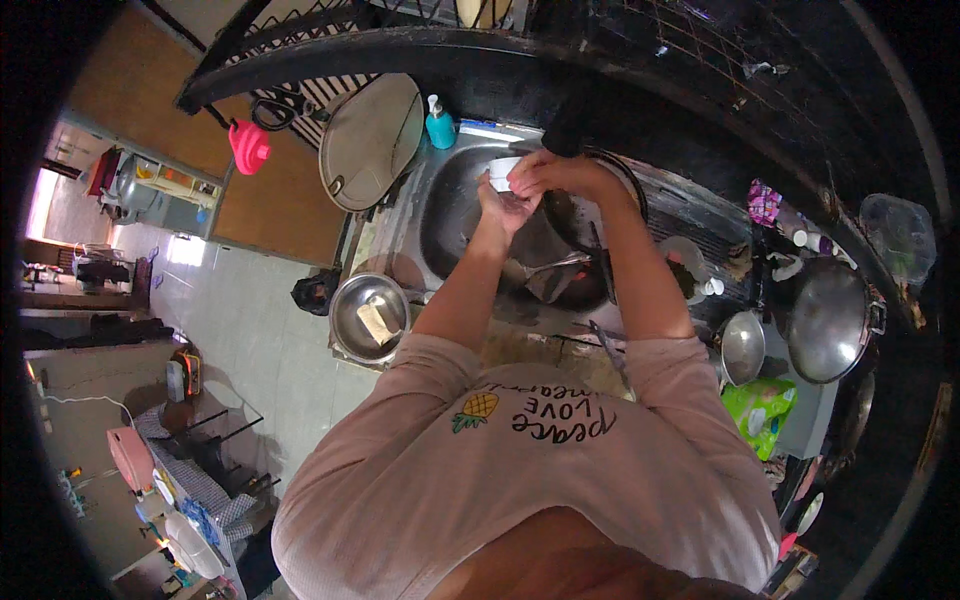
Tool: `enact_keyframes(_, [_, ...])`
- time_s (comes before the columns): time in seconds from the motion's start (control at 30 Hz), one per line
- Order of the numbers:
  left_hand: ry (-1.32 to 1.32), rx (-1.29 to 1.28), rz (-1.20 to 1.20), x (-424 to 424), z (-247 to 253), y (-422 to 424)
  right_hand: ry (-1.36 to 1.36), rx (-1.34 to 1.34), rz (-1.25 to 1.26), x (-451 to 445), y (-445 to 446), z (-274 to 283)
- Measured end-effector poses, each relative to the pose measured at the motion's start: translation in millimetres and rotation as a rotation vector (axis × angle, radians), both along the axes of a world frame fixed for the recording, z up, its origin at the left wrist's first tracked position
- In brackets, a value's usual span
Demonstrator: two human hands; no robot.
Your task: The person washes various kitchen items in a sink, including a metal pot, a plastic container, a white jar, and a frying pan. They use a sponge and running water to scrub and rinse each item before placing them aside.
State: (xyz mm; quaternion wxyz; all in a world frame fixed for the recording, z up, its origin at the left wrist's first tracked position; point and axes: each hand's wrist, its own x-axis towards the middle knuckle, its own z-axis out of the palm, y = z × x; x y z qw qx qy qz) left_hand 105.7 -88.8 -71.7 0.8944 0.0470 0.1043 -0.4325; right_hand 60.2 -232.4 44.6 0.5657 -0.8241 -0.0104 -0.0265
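Over the left part of a stainless steel sink point(442, 217), a small white bowl or cup point(501, 172) is held between both hands. My left hand point(511, 211) supports it from the near side and below. The fingers of my right hand point(559, 177) press against its right side and partly cover it. Beneath my right forearm, a dark round pan point(570, 217) is partly hidden in the sink. Metal utensils point(559, 262) lie close to the sink's near side.
A teal pump bottle point(441, 129) stands behind the sink's left corner, beside a large oval tray point(367, 150). At left, a steel bowl point(341, 324) holds a pale block. A wok point(829, 322) and green packet point(757, 412) are at right. A black rack point(360, 49) overhangs the back.
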Motion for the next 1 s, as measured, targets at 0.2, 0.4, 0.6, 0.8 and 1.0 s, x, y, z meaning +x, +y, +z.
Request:
enact_keyframes(0.2, [0.158, 0.071, 0.053, -19, 54, -29, 0.009, -0.49, -0.31, -5, -18, -15])
enact_keyframes(0.4, [-0.262, 0.521, -0.032, -24, 54, -32, 0.138, 0.378, -0.557, -3, -18, -122])
enact_keyframes(0.6, [-0.422, 0.788, 0.067, -36, 76, -20, 0.051, -0.084, -0.602, -8, -18, -117])
enact_keyframes(0.8, [-0.706, 0.528, 0.09, -54, 90, 2, -0.238, -0.085, -0.493, -51, 45, -3])
enact_keyframes(1.0, [-1.388, 0.929, 0.367, -58, 107, -3, -0.231, 1.092, -0.394, -78, 35, 3])
